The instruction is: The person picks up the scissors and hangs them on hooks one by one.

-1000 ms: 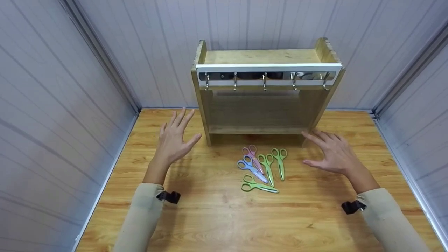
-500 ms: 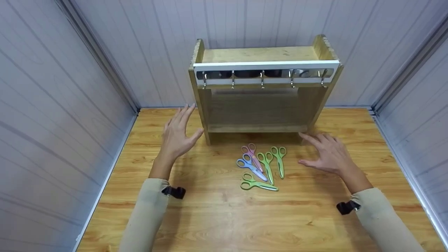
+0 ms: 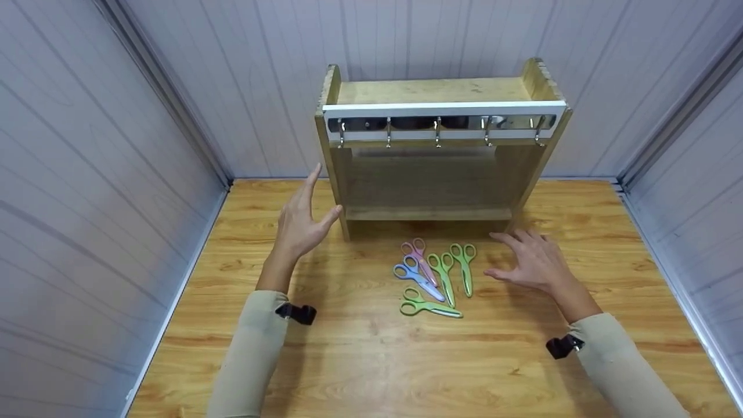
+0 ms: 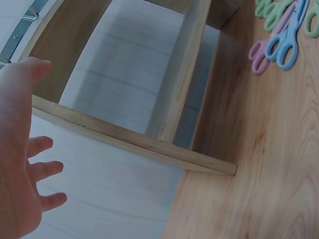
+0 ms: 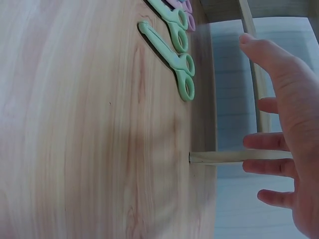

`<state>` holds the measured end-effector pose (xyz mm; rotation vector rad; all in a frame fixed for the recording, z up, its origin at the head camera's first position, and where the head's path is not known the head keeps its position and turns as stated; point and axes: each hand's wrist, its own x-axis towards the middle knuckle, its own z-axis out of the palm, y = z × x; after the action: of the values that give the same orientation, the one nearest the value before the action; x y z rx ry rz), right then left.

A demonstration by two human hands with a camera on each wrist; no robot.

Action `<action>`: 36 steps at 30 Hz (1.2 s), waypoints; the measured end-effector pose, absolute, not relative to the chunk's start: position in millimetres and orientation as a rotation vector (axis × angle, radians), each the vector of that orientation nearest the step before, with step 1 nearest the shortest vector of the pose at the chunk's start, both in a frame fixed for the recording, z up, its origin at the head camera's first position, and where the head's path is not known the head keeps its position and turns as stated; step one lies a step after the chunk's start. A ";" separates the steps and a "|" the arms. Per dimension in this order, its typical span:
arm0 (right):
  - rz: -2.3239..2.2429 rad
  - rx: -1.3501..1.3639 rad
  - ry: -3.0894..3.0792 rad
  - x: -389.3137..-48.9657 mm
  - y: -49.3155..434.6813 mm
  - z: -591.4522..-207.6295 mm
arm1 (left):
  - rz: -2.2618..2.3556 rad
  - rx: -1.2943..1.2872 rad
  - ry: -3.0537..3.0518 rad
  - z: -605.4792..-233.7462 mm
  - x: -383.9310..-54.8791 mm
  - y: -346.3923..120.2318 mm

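Note:
My left hand (image 3: 302,226), fingers extended and thumb apart, is beside the left side panel of a wooden rack (image 3: 429,215); it holds nothing, and contact with the panel cannot be told. To the right of the scissors my right hand (image 3: 533,264) hovers with relaxed, spread fingers, near the rack's front right leg. Between the hands lie green scissors (image 3: 466,278), with a second green pair (image 3: 447,287) beside them. Pink scissors (image 3: 428,270) are partly under blue scissors (image 3: 427,285). Closest to me is another green pair (image 3: 436,309). All have closed blades.
Across the rack's upper front runs a white board with a metal strip and several hooks (image 3: 438,133). The rack stands on a wood-grain table (image 3: 371,366) near the back wall (image 3: 441,35). Panel walls (image 3: 104,186) enclose the left and right sides.
My left hand has moved slightly right, closer to the rack's side panel. My right hand has shifted left toward the scissors. Scissors and rack have stayed put.

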<state>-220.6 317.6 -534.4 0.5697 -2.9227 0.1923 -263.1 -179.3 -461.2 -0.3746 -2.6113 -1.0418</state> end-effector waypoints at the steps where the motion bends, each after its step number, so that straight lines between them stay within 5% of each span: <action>1: 0.190 0.568 -2.928 -220.9 317.0 -535.1 | -1.060 -0.372 -2.605 -461.2 -263.9 -178.6; 36: 0.367 0.405 -2.964 -223.5 290.7 -565.3 | -1.634 -0.297 -2.353 -476.1 -293.6 -160.5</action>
<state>-223.5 290.7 -565.3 0.4055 -2.9637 0.3671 -293.6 -160.5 -476.1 -0.2969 -2.3526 -1.6340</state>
